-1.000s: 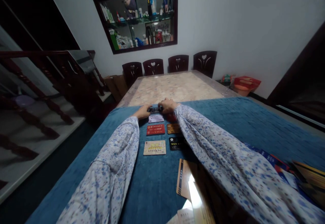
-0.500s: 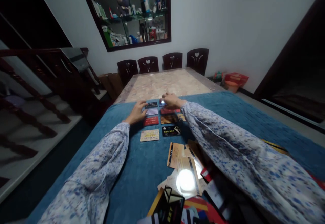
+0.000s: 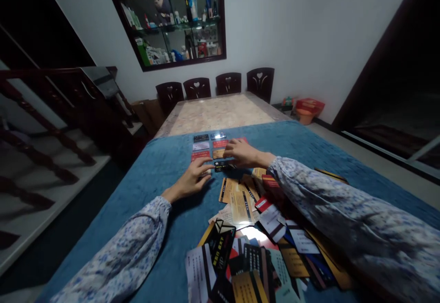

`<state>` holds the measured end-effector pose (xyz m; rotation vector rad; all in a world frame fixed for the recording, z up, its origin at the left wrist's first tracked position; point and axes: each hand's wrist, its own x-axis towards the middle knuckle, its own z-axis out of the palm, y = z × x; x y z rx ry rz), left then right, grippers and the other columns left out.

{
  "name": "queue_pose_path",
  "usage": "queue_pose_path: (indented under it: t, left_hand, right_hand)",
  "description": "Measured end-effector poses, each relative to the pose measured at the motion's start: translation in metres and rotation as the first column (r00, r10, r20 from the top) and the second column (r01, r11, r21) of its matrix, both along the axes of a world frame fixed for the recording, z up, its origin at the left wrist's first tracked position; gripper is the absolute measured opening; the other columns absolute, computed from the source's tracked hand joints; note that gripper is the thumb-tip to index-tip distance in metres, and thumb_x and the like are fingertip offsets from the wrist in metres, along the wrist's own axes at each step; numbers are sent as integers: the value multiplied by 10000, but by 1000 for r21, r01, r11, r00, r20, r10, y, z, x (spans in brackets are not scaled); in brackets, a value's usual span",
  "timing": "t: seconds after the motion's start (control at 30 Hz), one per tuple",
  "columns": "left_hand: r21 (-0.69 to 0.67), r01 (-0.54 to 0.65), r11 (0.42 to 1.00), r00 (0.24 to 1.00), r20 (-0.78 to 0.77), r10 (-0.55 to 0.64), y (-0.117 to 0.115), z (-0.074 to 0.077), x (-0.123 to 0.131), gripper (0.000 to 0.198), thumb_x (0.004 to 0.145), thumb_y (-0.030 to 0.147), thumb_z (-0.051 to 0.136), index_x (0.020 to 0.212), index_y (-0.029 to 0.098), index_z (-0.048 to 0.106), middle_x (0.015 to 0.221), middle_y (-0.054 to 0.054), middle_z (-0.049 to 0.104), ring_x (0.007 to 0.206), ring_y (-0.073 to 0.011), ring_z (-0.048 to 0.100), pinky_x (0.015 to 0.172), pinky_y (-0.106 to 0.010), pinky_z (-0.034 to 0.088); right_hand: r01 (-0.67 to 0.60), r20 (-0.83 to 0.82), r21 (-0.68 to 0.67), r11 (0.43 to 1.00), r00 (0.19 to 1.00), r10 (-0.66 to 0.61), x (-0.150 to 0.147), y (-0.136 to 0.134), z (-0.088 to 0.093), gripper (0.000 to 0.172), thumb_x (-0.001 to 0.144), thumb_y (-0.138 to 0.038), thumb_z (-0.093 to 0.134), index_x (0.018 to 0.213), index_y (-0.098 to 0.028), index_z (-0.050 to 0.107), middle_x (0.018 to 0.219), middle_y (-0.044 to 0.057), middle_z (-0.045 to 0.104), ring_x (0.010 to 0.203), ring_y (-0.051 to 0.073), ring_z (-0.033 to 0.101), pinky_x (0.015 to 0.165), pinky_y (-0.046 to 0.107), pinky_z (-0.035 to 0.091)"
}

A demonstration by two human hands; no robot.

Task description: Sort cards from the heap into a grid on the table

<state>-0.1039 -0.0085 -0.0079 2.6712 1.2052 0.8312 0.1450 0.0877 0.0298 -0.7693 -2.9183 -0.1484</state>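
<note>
Plenty of bare blue cloth on the left; the loose card pile clutters the near right side.

Almost nothing can be read. The black card between the hands, far on the blue cloth, carries a light line of print too small to make out. The near black card in the loose pile has yellow lettering, blurred. The white card at the near left shows rows of small print, also unreadable.
</note>
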Motion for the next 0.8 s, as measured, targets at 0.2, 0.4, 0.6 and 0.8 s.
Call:
queue_pose_path:
  t: [0.2, 0.4, 0.6, 0.8]
  left_hand:
    - [-138, 33, 990, 998, -55, -41, -36, 10, 15, 322, 909, 253, 608, 1230, 234, 631, 1413, -110, 501, 1336, -276, 450, 1149, -485, 381]
    - [-323, 100, 941, 978, -142, -153, -52, 15, 27, 473, 847, 495, 694, 1247, 250, 632, 1436, -113, 458, 1351, -324, 391, 1172, -532, 318]
    - [-472, 57, 880, 972, -177, -157, -57, 17, 30, 845, 729, 692, 713, 1435, 291, 479, 1530, -130, 348, 1416, -394, 283, 1178, -632, 217]
    - [-539, 27, 842, 955, -235, -181, -63, 23, 34, 1072, 610, 772, 745, 1513, 343, 356, 1622, -129, 203, 1464, -463, 163, 1157, -699, 158]
  right_hand:
    - [-117, -49, 11, 993, 992, 117, 10, -33, -13, 249, 867, -295, 638, 1096, -218, 699, 1134, 121, 641, 1126, 299, 432, 884, 409, 338]
    - [-143, -75, -22, 989, 987, 141, 9, -53, -19, 216, 893, -285, 605, 1066, -199, 701, 1060, 120, 656, 1035, 275, 461, 826, 391, 346]
    - [-166, -122, -97, 981, 981, 154, 11, -58, -28, 206, 912, -291, 583, 1063, -208, 696, 1081, 115, 647, 1057, 265, 463, 793, 362, 352]
    - [-157, -168, -137, 978, 977, 133, 10, -64, -34, 211, 945, -320, 560, 1052, -204, 700, 1050, 112, 651, 1039, 252, 479, 802, 365, 367]
